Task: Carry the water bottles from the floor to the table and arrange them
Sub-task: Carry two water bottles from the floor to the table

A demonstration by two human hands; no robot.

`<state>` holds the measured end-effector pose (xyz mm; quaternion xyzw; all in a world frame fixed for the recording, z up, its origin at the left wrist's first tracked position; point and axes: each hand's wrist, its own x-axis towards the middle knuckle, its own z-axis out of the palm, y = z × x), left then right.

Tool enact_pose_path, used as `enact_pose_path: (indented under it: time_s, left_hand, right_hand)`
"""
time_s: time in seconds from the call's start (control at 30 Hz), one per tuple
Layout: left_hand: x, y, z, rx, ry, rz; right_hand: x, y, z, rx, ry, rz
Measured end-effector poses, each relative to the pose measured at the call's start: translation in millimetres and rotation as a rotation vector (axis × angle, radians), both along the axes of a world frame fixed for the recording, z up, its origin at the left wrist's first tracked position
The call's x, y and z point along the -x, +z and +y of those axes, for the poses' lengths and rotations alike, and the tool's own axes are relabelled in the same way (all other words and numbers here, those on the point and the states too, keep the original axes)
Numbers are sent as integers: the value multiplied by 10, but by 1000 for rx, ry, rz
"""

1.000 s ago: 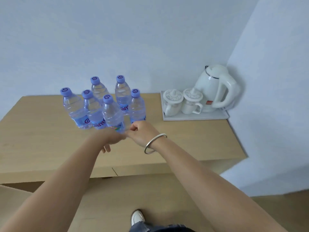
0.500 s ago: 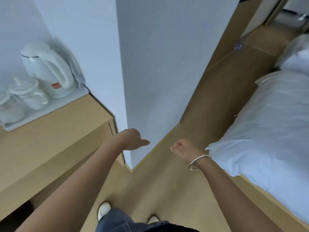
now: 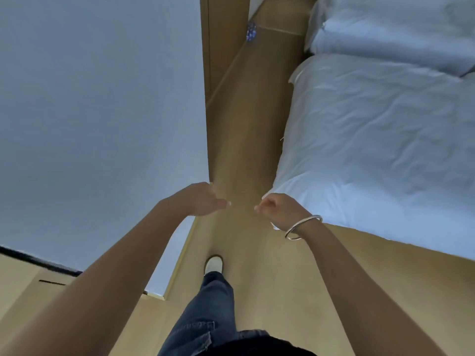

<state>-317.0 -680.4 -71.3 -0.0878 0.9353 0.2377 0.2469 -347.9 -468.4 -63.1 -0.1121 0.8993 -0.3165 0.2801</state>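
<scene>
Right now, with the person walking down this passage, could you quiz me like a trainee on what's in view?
1. True or false: the left hand grips a bottle.
2. What lies right of the floor strip? A) bed B) kettle C) sofa
3. Fill in: a metal ____ circles the wrist behind the right hand.

Key: 1 false, both hands are empty. 2 A. 3 bangle.
</scene>
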Motion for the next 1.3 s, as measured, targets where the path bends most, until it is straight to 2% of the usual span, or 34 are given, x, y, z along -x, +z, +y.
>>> enact_pose_path:
  time_s: [0.1, 0.47, 0.93, 1.3]
  left_hand:
    - [453, -10, -63, -47, -70, -12]
    - [2168, 169, -637, -81, -113, -1]
    - [3499, -19, -789, -114, -147, -79]
    - [5439, 90, -896, -69, -56, -114]
  right_hand:
    - [342, 25, -118, -9, -52, 16]
    - [1661, 210, -767, -78, -180, 14]
    - [2969, -43, -982, -115, -227, -37]
    - [5209, -69, -1054, -128, -99, -9]
